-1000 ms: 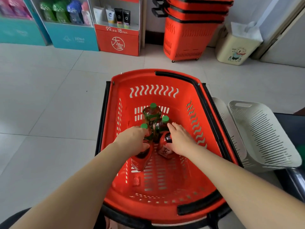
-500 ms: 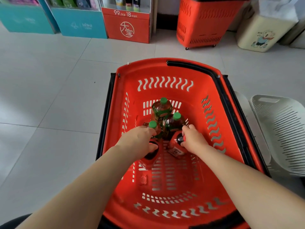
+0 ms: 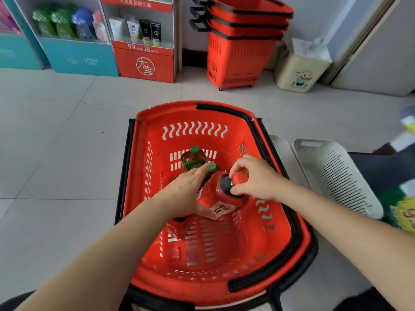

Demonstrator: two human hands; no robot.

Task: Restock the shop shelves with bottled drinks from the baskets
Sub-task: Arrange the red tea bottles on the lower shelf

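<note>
One red basket [image 3: 157, 277] at centre, on the floor. Stack of red baskets [image 3: 238, 61] at 12 o'clock, four rims counted. Two white slotted baskets [image 3: 336, 176] at 3 o'clock.

Four bottles visible in the red basket:
- Two green-capped at its 12 o'clock: far green-capped bottle [image 3: 193, 159], near green-capped bottle [image 3: 212, 167].
- Red-capped bottle [image 3: 221, 198], tilted at centre. The right hand [image 3: 253, 178] grasps its neck.
- Second red bottle [image 3: 177, 230] under the left hand [image 3: 184, 196], index finger straight. Grip: cannot tell.
</note>
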